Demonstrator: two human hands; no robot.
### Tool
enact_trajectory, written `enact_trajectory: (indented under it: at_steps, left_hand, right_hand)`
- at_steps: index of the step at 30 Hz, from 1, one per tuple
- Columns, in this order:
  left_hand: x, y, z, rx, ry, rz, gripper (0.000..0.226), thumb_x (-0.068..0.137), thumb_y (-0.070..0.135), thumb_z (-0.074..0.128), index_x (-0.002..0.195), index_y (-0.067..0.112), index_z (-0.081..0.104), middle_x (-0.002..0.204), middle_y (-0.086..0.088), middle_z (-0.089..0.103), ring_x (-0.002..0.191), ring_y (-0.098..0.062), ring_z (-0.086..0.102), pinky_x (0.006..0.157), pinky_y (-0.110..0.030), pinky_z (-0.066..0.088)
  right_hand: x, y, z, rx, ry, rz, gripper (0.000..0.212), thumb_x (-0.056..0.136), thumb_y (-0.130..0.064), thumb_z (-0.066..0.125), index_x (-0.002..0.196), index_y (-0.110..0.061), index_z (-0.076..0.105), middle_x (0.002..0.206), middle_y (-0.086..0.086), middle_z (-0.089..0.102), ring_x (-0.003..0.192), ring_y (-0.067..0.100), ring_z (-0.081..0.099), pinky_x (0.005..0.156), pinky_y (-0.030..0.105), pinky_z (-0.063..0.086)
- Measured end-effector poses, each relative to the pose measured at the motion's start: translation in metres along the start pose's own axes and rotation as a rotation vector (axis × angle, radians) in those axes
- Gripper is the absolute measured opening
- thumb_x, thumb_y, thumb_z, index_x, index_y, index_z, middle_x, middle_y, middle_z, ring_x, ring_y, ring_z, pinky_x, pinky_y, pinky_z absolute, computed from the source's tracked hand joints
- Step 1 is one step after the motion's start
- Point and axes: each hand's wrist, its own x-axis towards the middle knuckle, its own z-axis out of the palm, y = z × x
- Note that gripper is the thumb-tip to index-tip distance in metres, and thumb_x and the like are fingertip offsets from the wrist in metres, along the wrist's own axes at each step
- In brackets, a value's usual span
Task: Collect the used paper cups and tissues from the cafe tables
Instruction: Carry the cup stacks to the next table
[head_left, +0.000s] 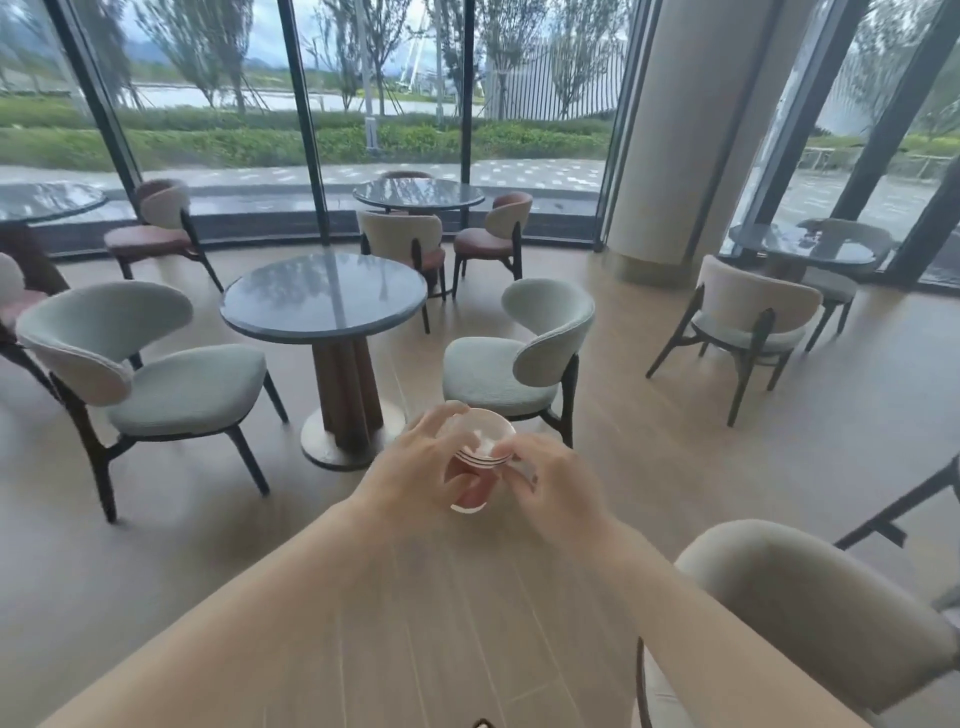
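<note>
Stack of nested cups (475, 457): clear-looking, several rims visible, held in mid-air at lower centre of the frame, above the wooden floor (675, 457). Left hand (415, 467) wrapped around its left side; right hand (556, 483) pinched at its right rim. Round grey surface (322, 296) stood behind, centre left, flanked by pale upholstered chairs (514, 353).

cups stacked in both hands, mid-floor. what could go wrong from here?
1. The stacked cups look clear and thin, pinched between the left hand and right hand; squeezing may crack or pop one loose.
2. Both hands are occupied, so picking up more items means regripping.
3. The chair and round table ahead crowd the path.
</note>
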Motion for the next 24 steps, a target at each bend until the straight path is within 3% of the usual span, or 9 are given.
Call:
enact_trajectory:
  at_steps: [6, 10, 14, 20, 24]
  left_hand:
    - [0.093, -0.053, 0.008, -0.112, -0.055, -0.079, 0.059, 0.08, 0.041, 0.068, 0.131, 0.028, 0.041, 0.147, 0.004, 0.027, 0.123, -0.019, 0.047, 0.099, -0.04, 0.042]
    - [0.18, -0.074, 0.013, -0.137, -0.096, -0.021, 0.062, 0.081, 0.036, 0.069, 0.134, 0.028, 0.039, 0.143, 0.009, 0.036, 0.122, -0.013, 0.047, 0.096, -0.021, 0.035]
    - [0.262, -0.079, 0.031, -0.202, -0.059, 0.027, 0.059, 0.079, 0.03, 0.071, 0.131, 0.025, 0.044, 0.135, 0.009, 0.044, 0.119, -0.01, 0.046, 0.096, -0.024, 0.038]
    - [0.364, -0.095, 0.087, -0.27, -0.097, 0.072, 0.056, 0.072, 0.041, 0.075, 0.121, 0.028, 0.051, 0.126, 0.012, 0.05, 0.108, -0.009, 0.051, 0.088, -0.03, 0.046]
    - [0.44, -0.105, 0.131, -0.313, -0.138, 0.12, 0.042, 0.069, 0.041, 0.078, 0.105, 0.031, 0.059, 0.122, 0.014, 0.047, 0.103, -0.006, 0.051, 0.084, -0.024, 0.042]
  right_hand:
    - [0.088, 0.053, 0.022, 0.04, 0.008, -0.05, 0.013, 0.084, -0.017, 0.064, 0.097, -0.022, 0.063, 0.093, -0.007, 0.068, 0.088, 0.013, 0.058, 0.075, 0.03, 0.047]
    - [0.152, 0.102, 0.014, 0.037, 0.02, -0.014, 0.015, 0.086, -0.02, 0.061, 0.099, -0.027, 0.062, 0.095, -0.009, 0.067, 0.092, 0.014, 0.059, 0.076, 0.038, 0.05]
    - [0.205, 0.154, -0.003, 0.004, 0.064, 0.009, 0.016, 0.085, -0.013, 0.062, 0.098, -0.022, 0.064, 0.093, -0.009, 0.067, 0.087, 0.016, 0.059, 0.071, 0.038, 0.051]
    - [0.251, 0.237, -0.014, -0.034, 0.06, 0.103, 0.017, 0.078, -0.009, 0.069, 0.092, -0.017, 0.067, 0.096, -0.005, 0.066, 0.089, 0.002, 0.054, 0.074, 0.004, 0.036]
    - [0.285, 0.302, -0.022, -0.097, 0.066, 0.204, 0.02, 0.077, -0.012, 0.071, 0.095, -0.018, 0.066, 0.097, -0.005, 0.064, 0.08, -0.003, 0.05, 0.064, 0.003, 0.032]
